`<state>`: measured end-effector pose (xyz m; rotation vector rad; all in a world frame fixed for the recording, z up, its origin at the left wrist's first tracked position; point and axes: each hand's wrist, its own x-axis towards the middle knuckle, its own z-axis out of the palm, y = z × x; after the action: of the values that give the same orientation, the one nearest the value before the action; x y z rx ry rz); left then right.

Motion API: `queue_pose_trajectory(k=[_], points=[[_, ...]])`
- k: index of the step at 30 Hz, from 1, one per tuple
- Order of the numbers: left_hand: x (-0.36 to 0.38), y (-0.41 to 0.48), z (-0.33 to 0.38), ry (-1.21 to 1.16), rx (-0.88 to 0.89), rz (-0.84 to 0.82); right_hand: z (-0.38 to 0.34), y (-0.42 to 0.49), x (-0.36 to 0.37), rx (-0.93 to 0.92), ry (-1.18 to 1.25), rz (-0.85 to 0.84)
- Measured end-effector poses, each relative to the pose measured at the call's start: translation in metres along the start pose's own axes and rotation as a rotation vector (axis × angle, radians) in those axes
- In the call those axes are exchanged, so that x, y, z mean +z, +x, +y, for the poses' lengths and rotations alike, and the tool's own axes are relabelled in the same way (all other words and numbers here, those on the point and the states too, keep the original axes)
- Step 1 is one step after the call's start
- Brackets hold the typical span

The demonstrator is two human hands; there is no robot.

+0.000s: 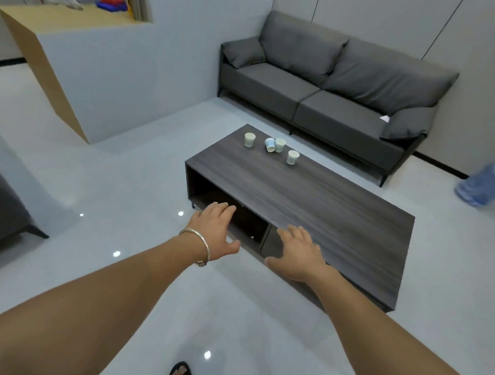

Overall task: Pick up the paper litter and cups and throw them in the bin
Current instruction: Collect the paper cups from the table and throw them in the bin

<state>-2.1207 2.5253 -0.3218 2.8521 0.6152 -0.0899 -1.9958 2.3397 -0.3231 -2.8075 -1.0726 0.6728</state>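
Several paper cups stand at the far end of a dark wooden coffee table (325, 207): one at the left (250, 139), one tipped on its side with a blue band (269, 145), one leaning against it (280, 145), and one nearer me (292, 157). A white scrap of paper (384, 118) lies on the grey sofa (330, 86) by its right cushion. My left hand (214, 231), with a bracelet at the wrist, and my right hand (297, 253) are stretched forward over the table's near corner, fingers spread, holding nothing. No bin is in view.
A white and wood counter (90, 67) stands at the left with clutter on top. A blue water jug (484, 185) lies on the floor at the right edge. Part of a dark armchair (4, 205) shows at the left. Glossy floor surrounds the table.
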Motion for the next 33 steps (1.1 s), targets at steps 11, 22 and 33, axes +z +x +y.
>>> queue_pose_trajectory(k=[11, 22, 33], points=[[-0.018, 0.206, -0.049, 0.010, 0.092, -0.034, 0.012, 0.180, -0.057, 0.105, 0.057, 0.008], [-0.054, 0.408, -0.088, 0.043, 0.073, -0.047, 0.028, 0.376, -0.148, 0.089, 0.084, 0.022], [-0.045, 0.597, -0.146, 0.032, 0.181, -0.154, 0.027, 0.536, -0.165, 0.288, 0.137, -0.035]])
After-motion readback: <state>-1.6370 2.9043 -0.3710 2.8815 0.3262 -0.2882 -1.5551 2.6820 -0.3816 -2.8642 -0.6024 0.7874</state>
